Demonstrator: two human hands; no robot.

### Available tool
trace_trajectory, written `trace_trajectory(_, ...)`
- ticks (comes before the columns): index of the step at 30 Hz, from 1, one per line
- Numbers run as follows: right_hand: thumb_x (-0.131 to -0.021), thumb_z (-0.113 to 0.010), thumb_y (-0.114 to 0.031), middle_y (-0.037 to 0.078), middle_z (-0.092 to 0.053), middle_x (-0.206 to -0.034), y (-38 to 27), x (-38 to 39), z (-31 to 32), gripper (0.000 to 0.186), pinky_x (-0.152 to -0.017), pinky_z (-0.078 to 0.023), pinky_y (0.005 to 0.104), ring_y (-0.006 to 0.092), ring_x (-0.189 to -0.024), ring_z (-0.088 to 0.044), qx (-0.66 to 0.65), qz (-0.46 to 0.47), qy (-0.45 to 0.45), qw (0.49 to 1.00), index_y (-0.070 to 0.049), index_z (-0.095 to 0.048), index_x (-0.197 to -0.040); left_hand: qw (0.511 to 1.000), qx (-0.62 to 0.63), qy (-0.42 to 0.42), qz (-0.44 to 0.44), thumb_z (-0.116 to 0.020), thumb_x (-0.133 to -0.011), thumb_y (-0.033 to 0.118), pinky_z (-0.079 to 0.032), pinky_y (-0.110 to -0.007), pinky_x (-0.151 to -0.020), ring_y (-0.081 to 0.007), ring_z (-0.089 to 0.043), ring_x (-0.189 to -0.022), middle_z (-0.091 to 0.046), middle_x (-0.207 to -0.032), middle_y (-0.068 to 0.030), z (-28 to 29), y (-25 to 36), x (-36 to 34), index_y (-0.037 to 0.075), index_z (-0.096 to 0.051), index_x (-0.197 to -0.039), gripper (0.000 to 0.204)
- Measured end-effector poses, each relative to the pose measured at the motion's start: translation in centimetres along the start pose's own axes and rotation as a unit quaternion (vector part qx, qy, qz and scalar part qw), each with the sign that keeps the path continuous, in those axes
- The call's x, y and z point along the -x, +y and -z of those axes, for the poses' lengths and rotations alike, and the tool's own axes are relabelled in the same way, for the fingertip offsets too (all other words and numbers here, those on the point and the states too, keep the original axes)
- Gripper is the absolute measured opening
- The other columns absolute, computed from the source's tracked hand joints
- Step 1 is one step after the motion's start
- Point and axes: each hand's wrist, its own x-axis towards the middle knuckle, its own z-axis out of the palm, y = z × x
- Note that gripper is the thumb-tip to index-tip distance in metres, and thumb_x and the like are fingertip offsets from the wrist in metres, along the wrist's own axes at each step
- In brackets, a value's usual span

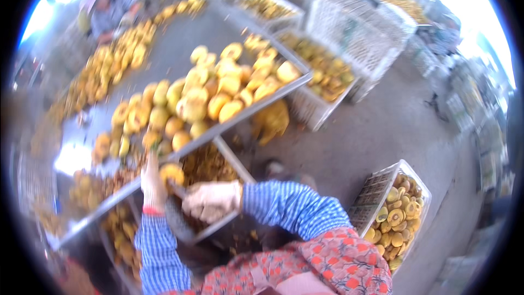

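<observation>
My left hand (153, 184), in a pale glove, reaches to the near edge of the metal table (180, 33). Its fingers stretch toward a yellow peach (151, 140) at the front of the pile; blur hides whether they touch it. My right hand (210, 201), also gloved, is closed around a tool with a thin shaft (177, 189), whose kind I cannot make out. At the tool's far end, beside my left hand, is a cut peach (172, 173) with a hollow middle. More peaches (218, 84), several of them halved, are heaped on the table beyond.
Below the table edge, a metal-framed bin (232, 158) holds brownish scraps. A white crate (357, 207) of halved peaches stands on the floor at right. More crates (322, 112) line the table's right side. A person (106, 19) sits across the table.
</observation>
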Motion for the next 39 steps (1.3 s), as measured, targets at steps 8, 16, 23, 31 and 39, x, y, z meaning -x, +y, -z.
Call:
trace_trajectory(8,-0.094,-0.057,-0.009,-0.009,-0.034,-0.057,1.3,1.9,-5.7,0.015,-0.031,-0.022,0.0193,-0.0009,-0.037,-0.03,0.227,0.122,0.171,0.951,-0.015,-0.045,-0.088,1.0,-0.027,-0.013,-0.002,-0.045,-0.1,0.051,-0.053,-0.032,-0.075,-0.0229,-0.067,-0.086,-0.069,-0.101,-0.0139,-0.5,1.0,0.7,-0.003,-0.064,-0.106,0.058)
trace_trajectory(16,-0.094,-0.056,-0.009,-0.01,-0.033,-0.056,1.9,1.0,-5.3,0.023,-0.032,-0.024,0.0187,-0.0007,-0.037,-0.03,0.171,0.114,0.114,0.972,-0.013,-0.044,-0.075,0.988,0.15,-0.014,0.027,-0.046,-0.102,0.044,-0.056,-0.033,-0.065,-0.024,-0.067,-0.073,-0.066,-0.088,-0.0152,0.5,-0.8,0.3,-0.003,-0.058,-0.106,0.049)
trace_trajectory(23,-0.092,-0.059,-0.017,-0.007,-0.033,-0.056,2.1,0.8,-6.0,0.023,-0.033,-0.024,0.0232,0.0047,-0.038,-0.032,0.407,0.171,0.22,0.87,-0.016,-0.041,-0.076,0.968,0.224,-0.057,0.096,-0.044,-0.102,0.046,-0.056,-0.038,-0.057,-0.0264,-0.065,-0.069,-0.066,-0.091,-0.0138,-0.7,1.1,1.1,0.001,-0.058,-0.108,0.047)
trace_trajectory(31,-0.093,-0.059,-0.017,-0.007,-0.035,-0.056,1.5,1.3,-6.8,0.021,-0.033,-0.026,0.0238,0.0044,-0.037,-0.033,0.32,0.14,0.171,0.921,-0.014,-0.043,-0.08,0.965,0.24,-0.068,0.081,-0.043,-0.101,0.053,-0.058,-0.038,-0.059,-0.0291,-0.068,-0.069,-0.067,-0.08,-0.0171,-2.5,3.8,4.4,-0.001,-0.061,-0.101,0.057)
trace_trajectory(39,-0.09,-0.06,-0.024,-0.001,-0.044,-0.062,2.9,0.3,-5.6,0.02,-0.036,-0.034,0.0283,0.0099,-0.042,-0.042,0.526,0.182,0.243,0.794,-0.011,-0.046,-0.084,0.962,0.207,-0.114,0.134,-0.041,-0.101,0.05,-0.058,-0.041,-0.056,-0.0295,-0.066,-0.066,-0.066,-0.081,-0.0172,-1.3,5.1,4.5,-0.001,-0.061,-0.098,0.055)
